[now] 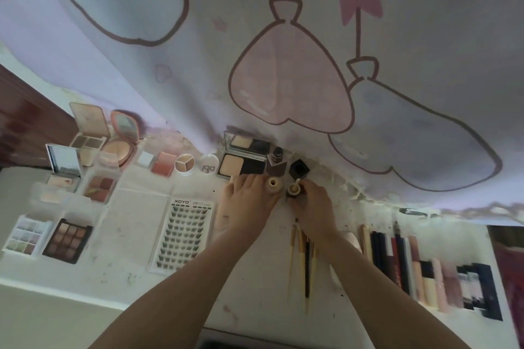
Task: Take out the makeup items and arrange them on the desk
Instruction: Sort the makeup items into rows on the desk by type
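Head view: desk (255, 278) crowded; palettes (68, 239) left, lash tray (184, 235) beside left forearm, brushes (303, 258) between forearms, tubes (419, 266) right. Bare strip mid-desk. Curtain (283, 51) hangs over far edge. Left hand (246, 201) fingers curled round cream bottle (274, 185); right hand (312, 201) grips second bottle (293, 188), just beside.

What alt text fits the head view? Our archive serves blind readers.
Two bare hands meet at the back of a white desk: the left hand holds a small beige bottle, the right hand a small dark-based bottle. Open palettes lie left, pencils right.
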Demonstrator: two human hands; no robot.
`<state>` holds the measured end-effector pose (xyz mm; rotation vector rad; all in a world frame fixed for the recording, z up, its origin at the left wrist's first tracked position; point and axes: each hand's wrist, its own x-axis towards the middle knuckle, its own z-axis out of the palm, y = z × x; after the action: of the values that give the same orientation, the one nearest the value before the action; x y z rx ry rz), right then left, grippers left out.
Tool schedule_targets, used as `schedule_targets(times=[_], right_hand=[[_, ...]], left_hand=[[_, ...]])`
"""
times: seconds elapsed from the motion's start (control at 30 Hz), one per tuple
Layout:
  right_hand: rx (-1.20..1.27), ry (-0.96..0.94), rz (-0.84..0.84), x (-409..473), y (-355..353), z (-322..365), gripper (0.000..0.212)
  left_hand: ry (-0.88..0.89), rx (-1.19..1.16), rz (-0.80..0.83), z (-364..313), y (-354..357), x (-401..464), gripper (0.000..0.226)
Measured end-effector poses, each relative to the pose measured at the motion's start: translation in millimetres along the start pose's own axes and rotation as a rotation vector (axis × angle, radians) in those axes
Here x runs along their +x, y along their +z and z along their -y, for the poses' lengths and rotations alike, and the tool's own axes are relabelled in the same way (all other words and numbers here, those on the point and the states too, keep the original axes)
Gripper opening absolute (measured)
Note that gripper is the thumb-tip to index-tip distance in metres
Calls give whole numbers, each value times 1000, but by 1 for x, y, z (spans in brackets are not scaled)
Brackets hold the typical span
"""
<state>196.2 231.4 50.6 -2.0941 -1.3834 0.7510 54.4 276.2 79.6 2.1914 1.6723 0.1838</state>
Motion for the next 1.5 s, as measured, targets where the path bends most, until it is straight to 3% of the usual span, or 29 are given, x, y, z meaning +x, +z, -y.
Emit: schedule_targets(times=[0.2, 0.3, 0.4, 0.6, 0.77, 0.83, 1.13, 1.5], right_hand=[[-7, 100, 71, -7, -27, -5, 36], [44, 226, 103, -29, -55, -8, 21], [-43, 290, 225, -59, -61, -5, 12], [-347, 234, 208, -95, -33, 5, 28], [-537, 248, 272, -96, -11, 19, 44], [-573, 253, 307, -97, -6, 19, 31], [-365, 252, 311, -103, 5, 51, 18], [-312, 269, 332, -114, 64, 89, 28]], left_hand=[[-43, -83, -2, 1, -6, -7, 52], [-106, -195, -114, 7, -11, -32, 36], [-36, -248, -38, -1, -4, -66, 14], [55, 113, 270, -30, 31, -78, 32], [79, 245, 313, -26, 38, -75, 34], [83, 260, 311, -22, 35, -75, 35], [163, 352, 283, 38, 7, -102, 34], [152, 399, 202, 84, -15, -101, 30]])
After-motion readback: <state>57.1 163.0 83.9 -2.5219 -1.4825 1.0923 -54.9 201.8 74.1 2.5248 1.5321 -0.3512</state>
